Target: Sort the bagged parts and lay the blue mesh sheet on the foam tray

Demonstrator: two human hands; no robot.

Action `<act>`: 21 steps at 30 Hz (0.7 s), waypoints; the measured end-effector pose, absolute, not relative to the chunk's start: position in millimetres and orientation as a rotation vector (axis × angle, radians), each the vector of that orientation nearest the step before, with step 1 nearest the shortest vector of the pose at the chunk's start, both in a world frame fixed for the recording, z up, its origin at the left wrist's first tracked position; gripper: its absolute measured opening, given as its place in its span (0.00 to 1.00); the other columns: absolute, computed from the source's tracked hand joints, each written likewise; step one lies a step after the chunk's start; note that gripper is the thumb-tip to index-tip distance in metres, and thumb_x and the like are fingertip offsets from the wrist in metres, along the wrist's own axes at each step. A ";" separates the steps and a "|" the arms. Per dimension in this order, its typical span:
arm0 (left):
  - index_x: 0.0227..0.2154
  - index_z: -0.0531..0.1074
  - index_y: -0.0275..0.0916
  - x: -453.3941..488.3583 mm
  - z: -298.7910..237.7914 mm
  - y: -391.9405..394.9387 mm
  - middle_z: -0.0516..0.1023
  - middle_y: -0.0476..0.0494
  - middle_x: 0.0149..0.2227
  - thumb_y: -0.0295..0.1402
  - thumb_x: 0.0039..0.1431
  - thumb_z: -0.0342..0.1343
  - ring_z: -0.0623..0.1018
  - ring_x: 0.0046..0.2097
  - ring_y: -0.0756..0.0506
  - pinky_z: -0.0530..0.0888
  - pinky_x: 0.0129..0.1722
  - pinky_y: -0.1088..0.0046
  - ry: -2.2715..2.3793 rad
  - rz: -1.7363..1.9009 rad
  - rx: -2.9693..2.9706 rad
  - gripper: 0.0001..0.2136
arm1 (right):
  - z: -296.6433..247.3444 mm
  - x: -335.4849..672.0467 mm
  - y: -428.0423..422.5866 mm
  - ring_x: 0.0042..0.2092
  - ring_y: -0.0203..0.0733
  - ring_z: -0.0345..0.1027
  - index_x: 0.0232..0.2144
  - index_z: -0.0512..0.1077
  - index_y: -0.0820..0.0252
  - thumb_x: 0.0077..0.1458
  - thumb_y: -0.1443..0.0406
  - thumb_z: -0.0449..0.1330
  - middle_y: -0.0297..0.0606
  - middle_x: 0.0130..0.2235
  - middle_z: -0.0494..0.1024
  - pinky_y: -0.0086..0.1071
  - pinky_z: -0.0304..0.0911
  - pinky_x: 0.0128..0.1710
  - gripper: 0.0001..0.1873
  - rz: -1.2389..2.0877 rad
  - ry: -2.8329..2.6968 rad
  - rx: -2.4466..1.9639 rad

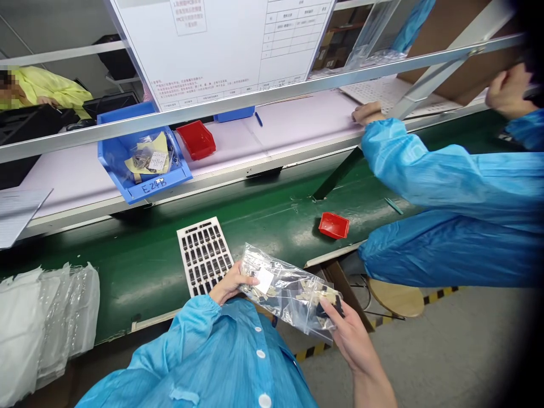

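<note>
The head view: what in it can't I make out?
All in the head view:
Small pieces in the clear plastic packaging: details lost to glare and folds.
White label: any print is too small.
White tray: lower right corner covered by the left hand.
Paper sheet: cut off by the top edge.

Shiny blue smock (225,362), round white buttons (260,354), long left sleeve (170,340)
</note>
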State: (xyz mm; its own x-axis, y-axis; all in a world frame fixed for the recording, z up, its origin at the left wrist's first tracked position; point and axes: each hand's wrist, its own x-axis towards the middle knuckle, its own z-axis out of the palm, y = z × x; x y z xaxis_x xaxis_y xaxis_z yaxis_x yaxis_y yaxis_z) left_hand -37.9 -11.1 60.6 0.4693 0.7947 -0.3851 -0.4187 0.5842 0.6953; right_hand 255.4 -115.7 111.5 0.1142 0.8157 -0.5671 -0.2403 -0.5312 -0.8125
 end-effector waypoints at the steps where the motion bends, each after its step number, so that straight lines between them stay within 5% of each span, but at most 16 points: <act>1: 0.48 0.79 0.32 -37.7 60.4 -11.6 0.86 0.33 0.45 0.31 0.31 0.83 0.84 0.50 0.30 0.79 0.55 0.54 0.758 0.792 0.562 0.35 | 110.4 255.5 -116.0 0.61 0.67 0.76 0.60 0.76 0.54 0.51 0.43 0.75 0.48 0.60 0.82 0.54 0.78 0.56 0.40 1.569 -0.583 -1.523; 21: 0.46 0.82 0.35 -25.1 45.4 -30.4 0.86 0.37 0.45 0.32 0.31 0.82 0.85 0.48 0.35 0.79 0.49 0.62 0.655 0.579 0.618 0.33 | 94.7 221.6 -101.3 0.57 0.64 0.79 0.53 0.80 0.58 0.49 0.42 0.76 0.51 0.57 0.84 0.55 0.73 0.62 0.37 1.688 -0.873 -1.499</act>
